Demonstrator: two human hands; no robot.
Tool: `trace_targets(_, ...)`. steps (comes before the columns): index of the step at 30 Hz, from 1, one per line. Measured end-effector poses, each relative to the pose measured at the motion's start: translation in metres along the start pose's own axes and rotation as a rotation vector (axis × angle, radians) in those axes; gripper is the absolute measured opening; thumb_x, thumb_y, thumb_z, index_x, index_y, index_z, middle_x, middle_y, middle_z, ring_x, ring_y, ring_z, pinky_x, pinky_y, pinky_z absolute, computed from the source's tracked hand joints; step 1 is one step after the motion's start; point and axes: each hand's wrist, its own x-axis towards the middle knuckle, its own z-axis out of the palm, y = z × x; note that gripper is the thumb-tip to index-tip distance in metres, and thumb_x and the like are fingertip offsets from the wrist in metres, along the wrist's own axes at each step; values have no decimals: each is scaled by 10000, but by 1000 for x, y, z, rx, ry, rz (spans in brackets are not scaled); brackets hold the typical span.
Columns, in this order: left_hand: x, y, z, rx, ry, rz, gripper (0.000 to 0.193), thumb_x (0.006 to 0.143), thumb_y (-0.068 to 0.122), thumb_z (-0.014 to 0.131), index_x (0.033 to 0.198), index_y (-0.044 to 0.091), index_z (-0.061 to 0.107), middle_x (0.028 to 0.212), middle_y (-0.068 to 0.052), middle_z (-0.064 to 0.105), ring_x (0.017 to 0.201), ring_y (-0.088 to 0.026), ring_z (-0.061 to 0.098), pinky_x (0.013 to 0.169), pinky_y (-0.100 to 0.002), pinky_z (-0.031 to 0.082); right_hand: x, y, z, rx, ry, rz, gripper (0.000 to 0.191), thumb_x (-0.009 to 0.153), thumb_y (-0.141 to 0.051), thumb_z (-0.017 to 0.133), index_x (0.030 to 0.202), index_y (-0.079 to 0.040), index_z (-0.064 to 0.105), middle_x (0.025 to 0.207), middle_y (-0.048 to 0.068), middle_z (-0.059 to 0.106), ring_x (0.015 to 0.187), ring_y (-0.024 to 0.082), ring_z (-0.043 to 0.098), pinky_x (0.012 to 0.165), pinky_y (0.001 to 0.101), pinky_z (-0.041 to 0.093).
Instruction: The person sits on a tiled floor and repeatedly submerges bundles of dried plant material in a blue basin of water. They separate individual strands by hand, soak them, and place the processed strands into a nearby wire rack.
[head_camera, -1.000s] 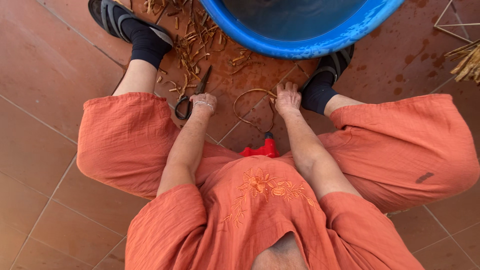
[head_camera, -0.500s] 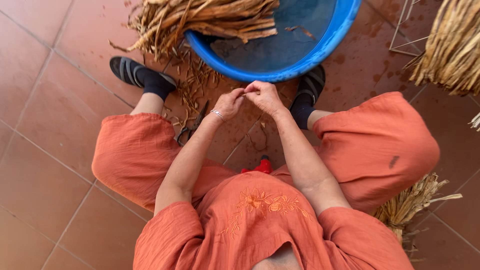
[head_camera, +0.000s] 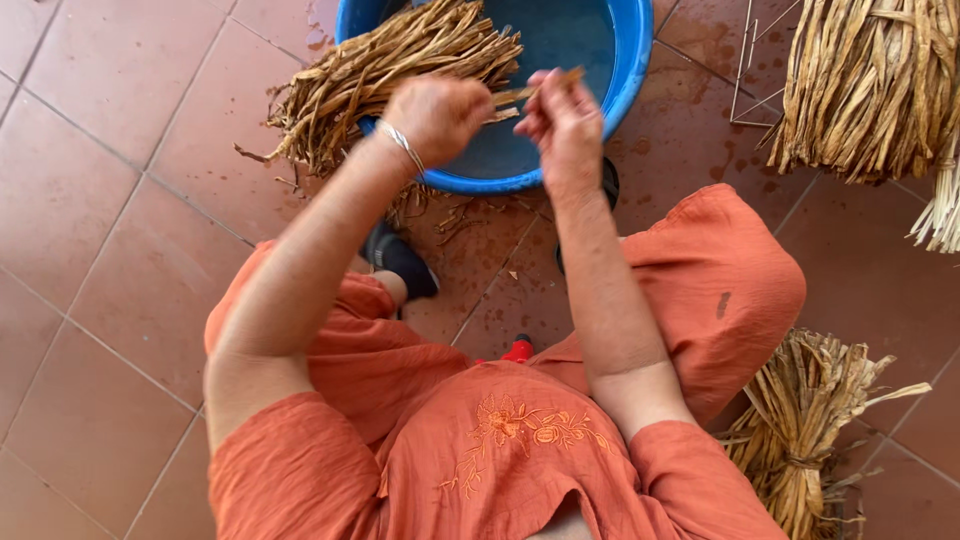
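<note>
Both forearms extended forward, raised above the blue plastic basin (head_camera: 628, 70), round, smooth-walled. Dried fibre bundle (head_camera: 390, 70) drapes over the basin's left rim, stalks coarse, tan, running lower-left to upper-right. Left hand (head_camera: 437, 115) fisted, knuckles up, metal bangle at the wrist. Right hand (head_camera: 562, 118) pinched shut on 1 thin flat fibre strip (head_camera: 535, 90). Strip spans between the 2 hands over the basin, long axis near horizontal, right end tilted up; left-hand grip on it can't be confirmed.
</note>
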Motion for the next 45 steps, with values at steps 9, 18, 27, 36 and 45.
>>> trace_targets(9,27,-92,-1,-11,-213,-189,227,1074,299,590,1077,150,762,939,-111,755,852,-293,727,829,-444,563,92,-22,-40,-62,99,-65,215,1055,-227,630,1031,-30,711,890,94,756,681,137,704,625,336,655)
trace_targets(18,62,-129,161,39,-751,-323,306,908,135,599,1174,90,742,1205,-207,710,1151,-380,675,970,-471,545,135,135,-64,-627,339,634,103,968,-115,637,937,-28,682,803,102,752,613,175,743,520,342,620)
trace_targets(27,50,-122,227,-59,-927,-281,319,910,166,601,1176,67,748,1243,-222,705,1171,-379,691,999,-475,558,137,187,-64,-184,438,773,158,941,-145,730,1041,-45,662,775,78,713,584,180,699,597,413,658)
trace_targets(36,37,-127,209,-360,-729,-214,393,859,352,731,1113,52,713,1122,-202,708,1108,-374,652,977,-458,511,156,197,-87,-425,720,650,84,856,-74,711,934,-65,683,750,64,700,532,180,662,481,385,579)
trace_targets(45,104,-103,232,-762,-27,-291,184,1019,221,646,965,63,722,869,-168,713,806,-389,675,710,-482,535,149,138,-105,-408,218,227,130,946,-112,752,1036,-18,748,982,7,697,845,88,651,734,234,540)
